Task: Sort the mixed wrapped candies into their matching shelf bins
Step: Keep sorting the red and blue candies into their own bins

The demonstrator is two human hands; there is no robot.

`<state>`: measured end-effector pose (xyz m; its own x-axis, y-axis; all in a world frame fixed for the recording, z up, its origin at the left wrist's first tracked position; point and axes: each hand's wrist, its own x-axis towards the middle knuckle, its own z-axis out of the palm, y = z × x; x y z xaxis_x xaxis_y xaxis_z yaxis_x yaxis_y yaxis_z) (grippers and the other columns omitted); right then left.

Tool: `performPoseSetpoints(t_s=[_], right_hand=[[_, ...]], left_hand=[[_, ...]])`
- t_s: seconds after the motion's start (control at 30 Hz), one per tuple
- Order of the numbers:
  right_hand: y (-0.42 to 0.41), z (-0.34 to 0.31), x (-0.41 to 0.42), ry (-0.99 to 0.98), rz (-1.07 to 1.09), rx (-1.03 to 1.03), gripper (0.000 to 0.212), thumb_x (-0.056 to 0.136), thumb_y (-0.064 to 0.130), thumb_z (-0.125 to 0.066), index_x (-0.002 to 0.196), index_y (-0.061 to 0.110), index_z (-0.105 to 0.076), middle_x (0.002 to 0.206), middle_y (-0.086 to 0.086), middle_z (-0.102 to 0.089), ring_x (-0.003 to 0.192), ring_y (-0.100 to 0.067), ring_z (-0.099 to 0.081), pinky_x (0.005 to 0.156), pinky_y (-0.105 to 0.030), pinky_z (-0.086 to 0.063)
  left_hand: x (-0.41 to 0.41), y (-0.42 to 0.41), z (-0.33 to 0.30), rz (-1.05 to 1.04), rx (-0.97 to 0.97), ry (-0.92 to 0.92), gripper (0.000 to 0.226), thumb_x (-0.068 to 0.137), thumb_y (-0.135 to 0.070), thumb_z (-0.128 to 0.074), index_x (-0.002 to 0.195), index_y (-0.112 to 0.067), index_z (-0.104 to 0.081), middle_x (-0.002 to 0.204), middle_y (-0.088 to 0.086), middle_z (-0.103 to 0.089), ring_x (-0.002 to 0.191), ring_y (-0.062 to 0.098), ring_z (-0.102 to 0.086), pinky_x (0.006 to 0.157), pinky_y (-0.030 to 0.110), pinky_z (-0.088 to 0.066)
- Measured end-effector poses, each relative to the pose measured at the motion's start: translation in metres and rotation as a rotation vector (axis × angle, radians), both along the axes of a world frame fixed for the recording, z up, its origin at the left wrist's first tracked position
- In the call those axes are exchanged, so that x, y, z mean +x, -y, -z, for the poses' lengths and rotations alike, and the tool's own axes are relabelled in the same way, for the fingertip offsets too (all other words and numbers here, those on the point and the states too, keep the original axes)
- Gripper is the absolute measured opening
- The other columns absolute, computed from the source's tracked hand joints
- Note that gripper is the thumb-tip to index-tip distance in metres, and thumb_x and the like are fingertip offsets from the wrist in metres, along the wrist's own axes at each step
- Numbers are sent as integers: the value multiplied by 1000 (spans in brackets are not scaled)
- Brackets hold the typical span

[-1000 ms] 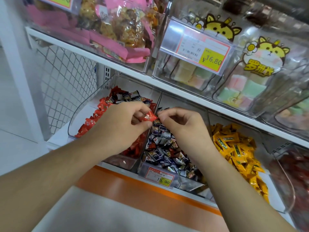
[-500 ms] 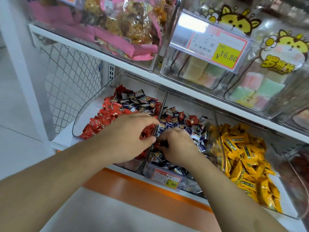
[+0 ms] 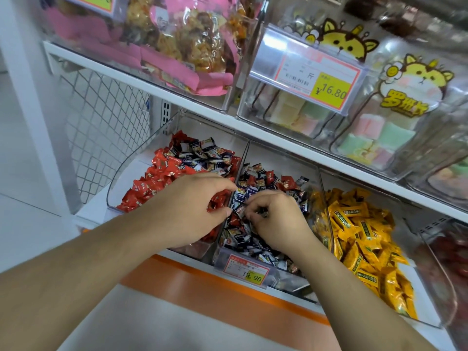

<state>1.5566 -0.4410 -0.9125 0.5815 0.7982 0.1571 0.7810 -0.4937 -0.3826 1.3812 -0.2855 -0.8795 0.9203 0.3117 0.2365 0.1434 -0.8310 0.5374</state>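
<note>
Three clear bins stand side by side on the lower shelf. The left bin [image 3: 126, 173] holds red candies [image 3: 152, 178] with blue-and-white candies [image 3: 200, 153] mixed in at the back. The middle bin [image 3: 281, 158] holds blue-and-white candies [image 3: 243, 236] with a few red ones [image 3: 287, 180] among them. My left hand [image 3: 192, 206] hovers over the left bin's front right corner, fingers and thumb curled round red candies [image 3: 217, 198]. My right hand [image 3: 276, 221] is down in the middle bin, fingertips pinching a wrapper [image 3: 241, 212]; both hands almost touch across the divider.
A bin of yellow candies [image 3: 359, 236] sits to the right, then one with dark red contents [image 3: 453, 252]. A price tag [image 3: 247, 271] hangs on the middle bin's front. The upper shelf [image 3: 253, 130] overhangs closely with pastel sweets and pink snack bags. Wire mesh [image 3: 101, 122] closes the left side.
A second ago both hands met over the divider with a red candy between them. The right hand has since dropped into the middle bin; the left hand sank toward the red bin.
</note>
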Motion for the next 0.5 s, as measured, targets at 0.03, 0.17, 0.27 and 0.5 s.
performPoseSetpoints(t_s=[0.03,0.17,0.27,0.5], right_hand=[[1,-1,-1,-4,-10,-5,17,88,14,-78,79,27,-80,101,21,-69,108,-7,-55,92,-23,-34],[-8,5,-5,15,-63,-74,9,90,24,-78,95,30,-82,107,17,-69,113,-13,-50,100,-32,-39],[-17,12,-5,110,-41,-192,12,88,38,-79,100,38,-81,112,18,-66,115,-17,-46,100,-38,-37],[-18,19,-3,97,-7,-105,17,84,18,-78,77,34,-80,95,21,-68,107,-14,-50,98,-42,-44]], left_hand=[[0,1,0,-3,0,-2,46,97,-44,-64,142,-41,-53,147,-23,-50,133,-2,-46,105,16,-32],[0,4,-1,-14,3,-6,47,98,-43,-63,144,-40,-52,148,-23,-50,134,-2,-45,106,15,-30],[1,5,-1,-19,-2,-3,48,98,-42,-62,145,-39,-51,149,-22,-49,135,-1,-45,107,15,-29],[2,4,0,-17,-22,-7,46,97,-41,-64,142,-39,-53,147,-22,-51,133,0,-47,106,16,-33]])
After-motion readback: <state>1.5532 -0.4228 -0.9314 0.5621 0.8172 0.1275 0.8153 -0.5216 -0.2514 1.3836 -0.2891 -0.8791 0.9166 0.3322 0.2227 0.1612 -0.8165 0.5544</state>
